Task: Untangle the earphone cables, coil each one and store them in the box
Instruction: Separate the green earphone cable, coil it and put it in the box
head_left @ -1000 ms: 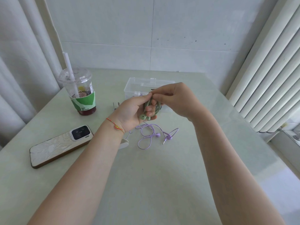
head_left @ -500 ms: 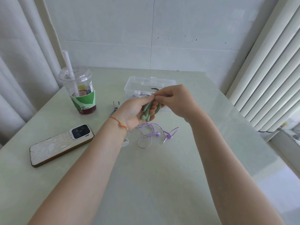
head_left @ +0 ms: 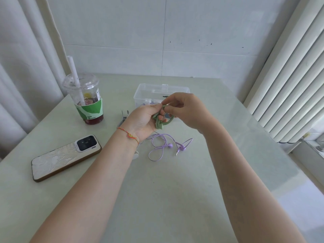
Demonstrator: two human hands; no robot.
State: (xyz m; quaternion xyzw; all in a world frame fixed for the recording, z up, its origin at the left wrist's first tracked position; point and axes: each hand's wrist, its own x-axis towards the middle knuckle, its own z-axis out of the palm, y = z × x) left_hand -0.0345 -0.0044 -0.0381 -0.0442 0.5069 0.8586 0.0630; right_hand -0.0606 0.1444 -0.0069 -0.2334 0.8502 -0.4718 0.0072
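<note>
A coiled green earphone cable point(head_left: 162, 122) hangs in the air between both hands, just in front of the clear plastic box point(head_left: 140, 92). My left hand point(head_left: 142, 120) grips the coil with fingers curled round it. My right hand point(head_left: 185, 109) pinches the top of the coil with thumb and fingertips. A purple earphone cable point(head_left: 163, 144) lies loose on the table below the hands, its earbuds and plug spread to the right. Something white and purple lies inside the box, mostly hidden by my hands.
A plastic drink cup point(head_left: 87, 100) with a straw and green sleeve stands at the left. A phone point(head_left: 65, 157) lies face down near the left edge. A small metal clip point(head_left: 124, 115) lies beside my left wrist, and a white object point(head_left: 136, 156) shows under my left forearm.
Both hands have shifted slightly up and right with the green coil. My right fingers have moved along the top of the coil. The purple cable has not moved.
</note>
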